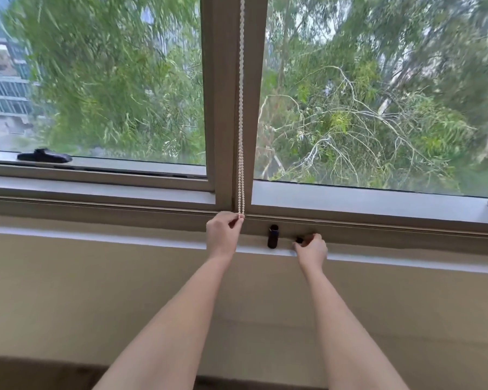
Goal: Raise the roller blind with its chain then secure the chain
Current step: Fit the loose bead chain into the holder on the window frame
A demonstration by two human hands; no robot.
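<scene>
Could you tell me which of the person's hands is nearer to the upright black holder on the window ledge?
The right hand, by a small margin. It sits just right of the black holder, pinching a small black piece. The left hand is further off to its left, gripping the bead chain.

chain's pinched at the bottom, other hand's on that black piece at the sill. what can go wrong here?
1. The left hand holds the white beaded chain only by its fingertips at the loop's bottom; it could slip and swing free.
2. The right hand pinches a small black piece, separate from the black cylindrical holder on the grey window frame; it could drop.
</scene>
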